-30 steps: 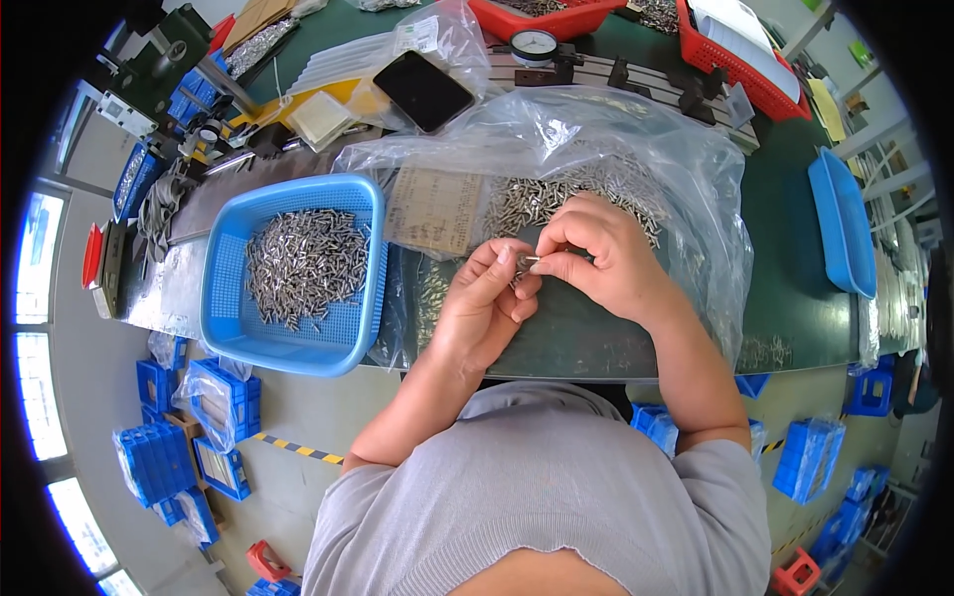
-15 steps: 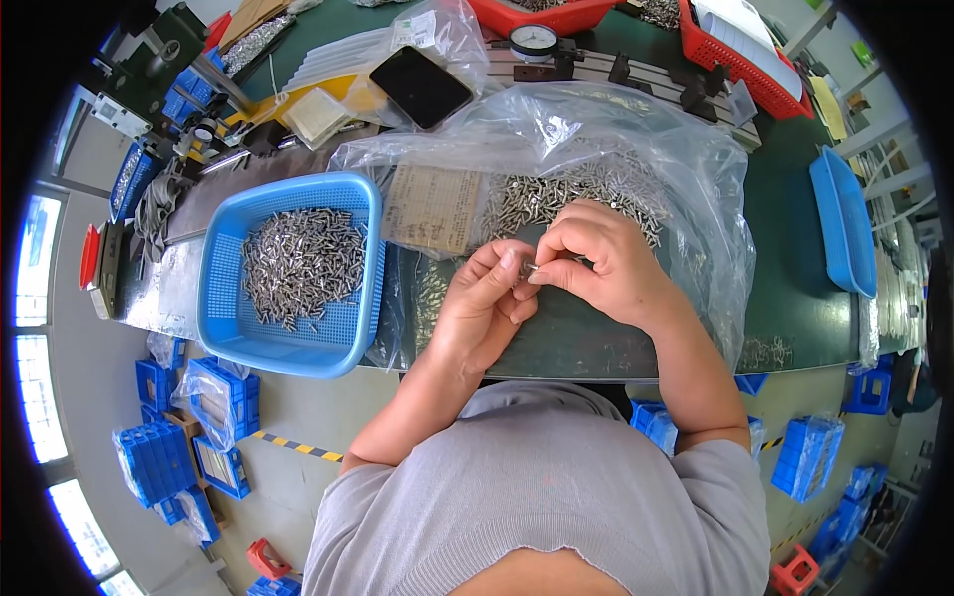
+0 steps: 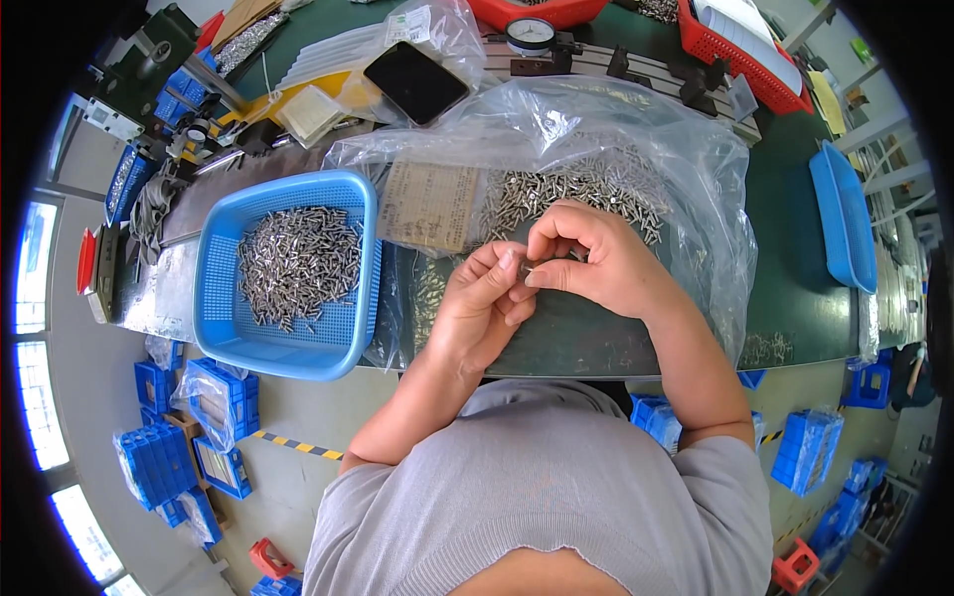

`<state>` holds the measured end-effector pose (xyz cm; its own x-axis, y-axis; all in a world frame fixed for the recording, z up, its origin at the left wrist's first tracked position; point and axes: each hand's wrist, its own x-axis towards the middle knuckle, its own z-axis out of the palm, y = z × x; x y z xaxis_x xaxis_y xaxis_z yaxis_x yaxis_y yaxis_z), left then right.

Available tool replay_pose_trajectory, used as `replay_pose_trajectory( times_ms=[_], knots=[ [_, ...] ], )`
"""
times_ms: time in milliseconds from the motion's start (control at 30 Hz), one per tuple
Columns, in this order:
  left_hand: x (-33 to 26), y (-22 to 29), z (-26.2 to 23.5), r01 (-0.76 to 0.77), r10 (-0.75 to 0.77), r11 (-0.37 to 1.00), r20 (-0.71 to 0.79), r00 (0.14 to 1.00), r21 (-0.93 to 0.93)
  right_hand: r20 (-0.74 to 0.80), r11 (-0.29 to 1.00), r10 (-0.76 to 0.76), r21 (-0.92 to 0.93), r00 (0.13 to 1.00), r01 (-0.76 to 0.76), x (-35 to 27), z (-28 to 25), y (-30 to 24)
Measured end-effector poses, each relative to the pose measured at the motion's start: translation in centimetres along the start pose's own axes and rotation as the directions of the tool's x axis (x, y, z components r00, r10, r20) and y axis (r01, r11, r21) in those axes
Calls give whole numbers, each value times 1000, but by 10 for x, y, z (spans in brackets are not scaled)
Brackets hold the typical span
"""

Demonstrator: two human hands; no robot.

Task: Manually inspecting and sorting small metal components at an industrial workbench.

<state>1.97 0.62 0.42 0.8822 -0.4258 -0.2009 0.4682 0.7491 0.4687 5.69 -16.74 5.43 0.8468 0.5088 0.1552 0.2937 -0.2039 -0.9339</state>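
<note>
My left hand (image 3: 485,298) and my right hand (image 3: 594,260) meet over the near part of the green table. Between their fingertips is a small metal part (image 3: 528,267), mostly covered, much like the loose pins nearby. The left thumb and fingers pinch it; the right thumb and forefinger close on its other end. Just beyond the hands, a heap of small metal pins (image 3: 525,197) spills on a clear plastic bag (image 3: 686,189). To the left, a blue plastic basket (image 3: 278,350) holds a pile of similar metal pins (image 3: 298,263).
A brown paper label (image 3: 429,204) lies under the plastic beside the heap. Farther back are a black phone (image 3: 415,81) and a dial gauge (image 3: 530,35) on a metal rail. Red baskets (image 3: 730,65) stand at the back, and a blue tray (image 3: 843,219) sits at the right edge.
My right fingers have curled slightly around the small part, which shows less now. Both hands stay in nearly the same place.
</note>
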Motion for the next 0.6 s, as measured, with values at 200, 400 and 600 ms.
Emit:
replay_pose_trajectory(
  times_ms=[200,400,600],
  knots=[
    [1,0,3,0,0,1000,-26,1000,7,25,984,140,107,990,-142,2,5,1],
    [1,3,0,69,-70,998,52,996,13,67,993,87,80,994,-92,3,2,1],
    [0,0,5,51,-51,999,-28,998,-1,-43,992,-93,-92,995,88,0,1,6]
  ],
)
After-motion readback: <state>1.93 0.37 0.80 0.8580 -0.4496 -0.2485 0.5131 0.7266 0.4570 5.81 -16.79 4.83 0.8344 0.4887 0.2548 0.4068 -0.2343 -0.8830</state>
